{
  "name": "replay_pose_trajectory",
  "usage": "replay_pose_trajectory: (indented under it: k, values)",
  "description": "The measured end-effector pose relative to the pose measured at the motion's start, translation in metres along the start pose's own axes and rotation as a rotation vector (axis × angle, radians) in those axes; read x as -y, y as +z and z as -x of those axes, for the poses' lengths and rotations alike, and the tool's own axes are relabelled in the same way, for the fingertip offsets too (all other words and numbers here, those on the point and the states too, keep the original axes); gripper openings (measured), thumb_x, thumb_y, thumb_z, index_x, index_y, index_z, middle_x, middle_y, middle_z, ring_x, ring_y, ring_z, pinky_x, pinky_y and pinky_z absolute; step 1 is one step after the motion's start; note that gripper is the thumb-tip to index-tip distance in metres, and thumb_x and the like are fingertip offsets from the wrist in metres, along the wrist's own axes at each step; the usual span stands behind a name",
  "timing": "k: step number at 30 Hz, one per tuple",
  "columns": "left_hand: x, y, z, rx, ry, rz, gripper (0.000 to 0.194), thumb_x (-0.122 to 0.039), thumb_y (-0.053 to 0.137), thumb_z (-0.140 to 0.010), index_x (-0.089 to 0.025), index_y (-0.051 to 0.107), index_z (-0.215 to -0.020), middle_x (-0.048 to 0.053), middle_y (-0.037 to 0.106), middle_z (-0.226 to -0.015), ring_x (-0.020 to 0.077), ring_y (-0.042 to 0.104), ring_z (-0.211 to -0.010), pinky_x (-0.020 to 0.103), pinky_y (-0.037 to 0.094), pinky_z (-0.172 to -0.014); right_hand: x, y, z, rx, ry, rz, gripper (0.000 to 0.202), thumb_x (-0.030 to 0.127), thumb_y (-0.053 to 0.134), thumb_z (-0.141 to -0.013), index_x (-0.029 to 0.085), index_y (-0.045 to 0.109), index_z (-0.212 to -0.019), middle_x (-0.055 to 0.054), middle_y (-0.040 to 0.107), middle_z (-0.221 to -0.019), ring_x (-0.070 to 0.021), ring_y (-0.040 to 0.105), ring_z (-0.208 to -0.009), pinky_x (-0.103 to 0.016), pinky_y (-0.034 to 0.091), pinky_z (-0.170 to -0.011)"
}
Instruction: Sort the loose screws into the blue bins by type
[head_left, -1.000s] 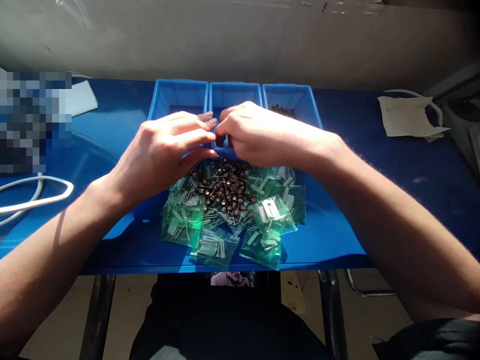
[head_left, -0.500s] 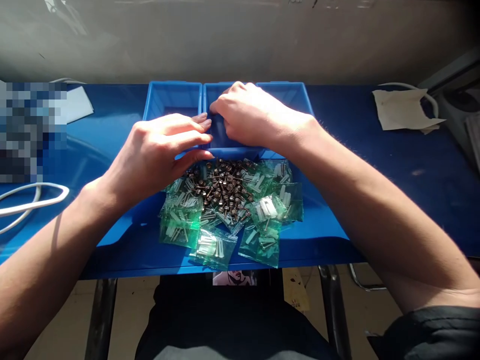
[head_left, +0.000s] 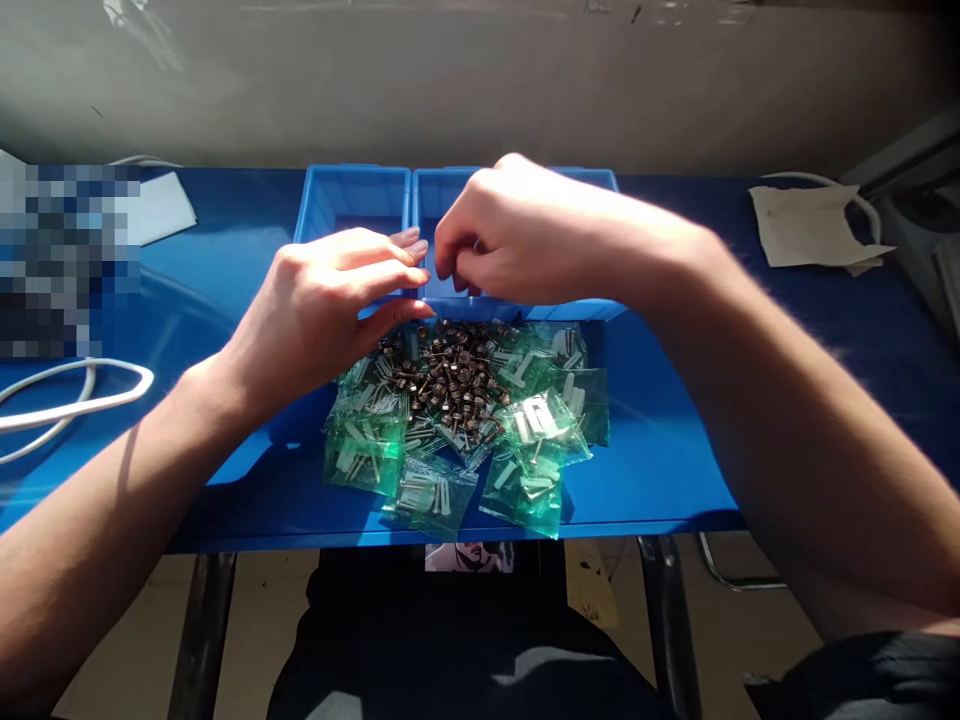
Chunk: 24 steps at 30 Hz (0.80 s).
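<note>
My left hand (head_left: 345,285) is open, its fingers stretched out against the edge where the left blue bin (head_left: 358,172) meets the middle blue bin (head_left: 442,307). My right hand (head_left: 517,230) is over the middle bin with curled fingers. Its fingertips are partly hidden, and anything between them cannot be made out. Just in front of the bins lies a pile of hex-head screws (head_left: 457,380). Around the pile are several green plastic packets (head_left: 364,455) containing pale wall plugs and screws. Part of the right blue bin (head_left: 592,310) shows behind my right forearm.
A blue table (head_left: 675,440) carries everything, with its front edge close to my lap. On the left are a white cable (head_left: 112,390) and a white paper (head_left: 166,208). Brownish paper (head_left: 806,225) lies far right. A grey wall (head_left: 450,90) rises behind the bins.
My right hand has drawn back to the right and a little toward me within the middle bin area, its wrist raised. My left hand keeps its place at the bins; the view has shifted slightly.
</note>
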<state>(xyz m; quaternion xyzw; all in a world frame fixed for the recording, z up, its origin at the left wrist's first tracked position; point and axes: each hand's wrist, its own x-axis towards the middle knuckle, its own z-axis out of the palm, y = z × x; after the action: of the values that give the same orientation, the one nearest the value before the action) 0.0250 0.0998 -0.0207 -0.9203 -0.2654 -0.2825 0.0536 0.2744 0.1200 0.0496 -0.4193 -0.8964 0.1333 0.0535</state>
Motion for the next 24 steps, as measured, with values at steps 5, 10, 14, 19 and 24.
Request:
replay_pose_trajectory:
  k: [5,10,14,19,24]
  values:
    - [-0.005,0.004,0.002,-0.02,-0.019,-0.002,0.021,-0.031,0.068,-0.117,-0.016,0.078,-0.126,0.01,0.082,-0.137,0.0267,0.078,-0.139,0.041,0.069,-0.12,-0.019,-0.027,0.04,-0.046,-0.002,0.243,0.027,0.042,0.064,-0.106,0.033,0.088,-0.111,-0.007,0.079,-0.115,-0.0288,0.074,-0.092,-0.045,0.055,-0.082]
    - [-0.004,0.004,0.004,-0.026,-0.006,-0.014,0.024,-0.031,0.069,-0.116,-0.012,0.078,-0.128,0.016,0.08,-0.141,0.0305,0.077,-0.139,0.045,0.07,-0.119,-0.036,-0.019,0.047,0.122,-0.003,0.171,0.023,0.051,0.077,-0.1,0.035,0.091,-0.111,-0.007,0.078,-0.125,-0.0269,0.074,-0.094,-0.042,0.058,-0.074]
    - [0.0,0.006,0.004,-0.04,-0.01,-0.006,0.02,-0.035,0.07,-0.116,-0.021,0.079,-0.128,0.008,0.08,-0.142,0.0262,0.077,-0.14,0.04,0.069,-0.121,-0.035,-0.014,0.036,0.132,0.03,0.083,0.015,0.037,0.076,-0.098,0.032,0.09,-0.095,-0.005,0.083,-0.107,-0.0234,0.076,-0.087,-0.037,0.06,-0.072]
    - [0.001,0.003,0.002,-0.053,0.031,-0.014,0.018,-0.031,0.074,-0.114,-0.018,0.079,-0.125,0.011,0.081,-0.138,0.0271,0.079,-0.136,0.041,0.072,-0.117,-0.059,-0.032,0.042,0.049,-0.014,0.113,0.02,0.051,0.084,-0.097,0.039,0.089,-0.111,0.001,0.085,-0.102,-0.0224,0.076,-0.078,-0.039,0.058,-0.068]
    - [0.001,0.0,0.001,-0.051,0.076,-0.029,0.019,-0.026,0.08,-0.11,-0.013,0.08,-0.124,0.015,0.081,-0.136,0.0302,0.081,-0.132,0.044,0.074,-0.112,-0.112,-0.039,0.045,-0.032,0.083,0.357,0.066,0.081,0.089,-0.084,0.041,0.082,-0.136,-0.005,0.084,-0.12,-0.0303,0.075,-0.086,-0.044,0.053,-0.067]
